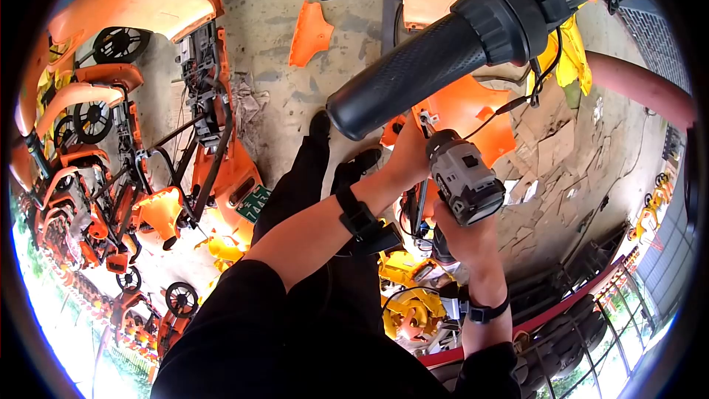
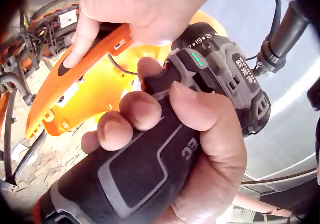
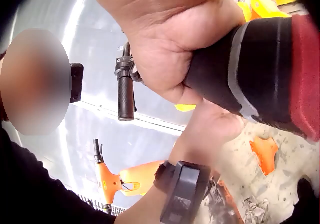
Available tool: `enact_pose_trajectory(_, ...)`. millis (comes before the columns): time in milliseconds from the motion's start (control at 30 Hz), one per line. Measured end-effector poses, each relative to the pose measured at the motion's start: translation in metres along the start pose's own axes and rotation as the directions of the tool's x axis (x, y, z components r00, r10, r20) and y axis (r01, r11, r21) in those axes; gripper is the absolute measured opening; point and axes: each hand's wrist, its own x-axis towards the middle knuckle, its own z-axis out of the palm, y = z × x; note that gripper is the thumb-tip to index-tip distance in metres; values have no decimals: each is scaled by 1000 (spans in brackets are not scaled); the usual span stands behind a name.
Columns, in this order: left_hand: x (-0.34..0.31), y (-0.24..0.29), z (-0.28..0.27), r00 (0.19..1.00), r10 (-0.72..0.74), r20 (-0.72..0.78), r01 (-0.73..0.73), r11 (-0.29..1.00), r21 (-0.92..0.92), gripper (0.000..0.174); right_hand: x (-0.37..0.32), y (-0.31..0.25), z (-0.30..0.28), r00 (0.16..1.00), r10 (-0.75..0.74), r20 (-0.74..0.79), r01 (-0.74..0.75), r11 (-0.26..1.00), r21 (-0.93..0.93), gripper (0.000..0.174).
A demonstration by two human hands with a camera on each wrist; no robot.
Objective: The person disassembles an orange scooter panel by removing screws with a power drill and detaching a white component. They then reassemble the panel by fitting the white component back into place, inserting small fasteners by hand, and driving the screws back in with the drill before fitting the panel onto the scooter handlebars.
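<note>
My right hand [image 1: 473, 240] is wrapped around the handle of a grey and black cordless drill [image 1: 467, 181], its fingers curled round the grip in the left wrist view. The drill's chuck [image 2: 192, 39] is beside my left hand [image 2: 145, 9], which covers the drill's front end. My left hand holds the edge of an orange panel [image 2: 60, 91], one finger lying along its rim; the thumb is hidden. In the head view, my left hand [image 1: 410, 149] is below the black handlebar grip [image 1: 413, 66]. The right wrist view shows the drill's black handle [image 3: 210, 74] with a red base.
Orange scooters [image 1: 210, 103] and wheels crowd the left side. A loose orange piece [image 1: 310, 33] lies on the floor. Yellow parts [image 1: 413, 310] are beside my legs. Flattened cardboard [image 1: 546, 155] covers the floor at the right, near a red rail [image 1: 546, 318].
</note>
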Motion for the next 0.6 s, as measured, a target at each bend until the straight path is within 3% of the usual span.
enact_pose_trajectory(133, 0, 8, 5, 992, -122, 31, 125, 926, -356, 36, 3, -11, -1, 1000, -18, -19, 16, 994, -109, 38)
enact_pose_trajectory(300, 13, -37, -3, 992, -85, -93, 84, 996, -13, 27, 8, -11, -6, 1000, -23, -16, 20, 983, -182, 37)
enact_pose_trajectory(367, 11, -35, -2, 994, -68, -81, 64, 997, -50, 26, 9, -12, -8, 1000, -23, 12, 25, 977, -214, 35)
enact_pose_trajectory(433, 4, -4, 7, 997, -59, -40, 50, 977, -206, 25, 9, -9, -12, 997, -48, 57, 62, 962, -268, 34)
enact_pose_trajectory(500, 11, -27, 3, 995, -51, -82, 50, 999, -17, 25, 12, -15, -11, 998, -56, 21, 60, 957, -283, 33)
enact_pose_trajectory(600, 14, -42, 1, 994, -24, -105, 35, 995, 98, 25, 15, -18, -12, 999, -45, 0, 43, 959, -279, 33)
